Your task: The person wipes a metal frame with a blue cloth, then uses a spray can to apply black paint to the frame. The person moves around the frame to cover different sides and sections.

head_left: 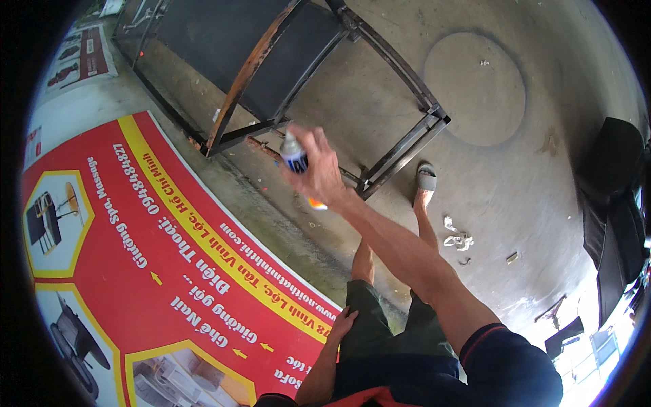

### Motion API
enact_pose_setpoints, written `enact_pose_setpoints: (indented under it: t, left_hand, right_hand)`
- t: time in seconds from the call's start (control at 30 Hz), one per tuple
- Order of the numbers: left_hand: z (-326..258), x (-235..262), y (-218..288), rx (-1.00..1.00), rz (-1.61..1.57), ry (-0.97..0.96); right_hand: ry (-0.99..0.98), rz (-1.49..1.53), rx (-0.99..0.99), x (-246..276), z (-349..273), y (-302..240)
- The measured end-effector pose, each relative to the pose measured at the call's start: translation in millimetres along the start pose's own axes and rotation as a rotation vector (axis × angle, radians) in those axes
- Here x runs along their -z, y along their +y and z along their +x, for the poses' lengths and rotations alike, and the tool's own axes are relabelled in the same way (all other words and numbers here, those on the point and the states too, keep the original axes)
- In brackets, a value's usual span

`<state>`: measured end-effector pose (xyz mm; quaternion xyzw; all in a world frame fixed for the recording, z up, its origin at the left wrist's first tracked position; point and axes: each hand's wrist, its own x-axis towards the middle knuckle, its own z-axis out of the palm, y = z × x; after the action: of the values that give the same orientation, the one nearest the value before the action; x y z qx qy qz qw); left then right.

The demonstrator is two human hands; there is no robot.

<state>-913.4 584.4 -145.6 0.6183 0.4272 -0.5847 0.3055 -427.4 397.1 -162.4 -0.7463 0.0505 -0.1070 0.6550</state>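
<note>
One concrete floor [515, 176] carries everything here. One big red and yellow printed banner [135, 271] lies flat over its left part, its yellow-striped edge running from the upper left down toward the person's knees. One dark metal frame [298, 74] stands on the floor at the top, with rusty bars and one corner close above the raised hand. One black seat [614, 203] sits at the floor's right edge. One round patch [475, 88] marks the concrete near the upper right.

The person stands with one sandalled foot [425, 180] visible beside the frame's corner. The right hand [319, 169] is raised with its fingers curled tight around one spray can [293, 154], white cap upward, orange base showing below the palm, held in the air just off the frame's near corner. The left hand [341, 322] rests flat on the thigh of the dark green shorts [380, 325], fingers loosely together.

One small cluster of white scraps [458, 237] lies on the floor right of the foot.
</note>
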Motion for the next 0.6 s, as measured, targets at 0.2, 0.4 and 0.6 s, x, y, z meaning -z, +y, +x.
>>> enact_pose_setpoints:
  t: [0.2, 0.4, 0.6]
  left_hand:
    - [10.0, 46.8, -25.9, 0.044, -0.224, -0.079]
    - [17.4, 64.6, -50.5, -0.001, -0.163, -0.083]
    - [18.5, 81.1, -62.9, -0.022, -0.061, -0.061]
  right_hand:
    - [0.043, -0.079, -0.012, -31.0, 12.0, -4.5]
    - [0.564, -0.194, 0.189, -14.2, 106.4, 1.8]
    - [0.503, -0.173, 0.108, -50.7, 75.5, 7.2]
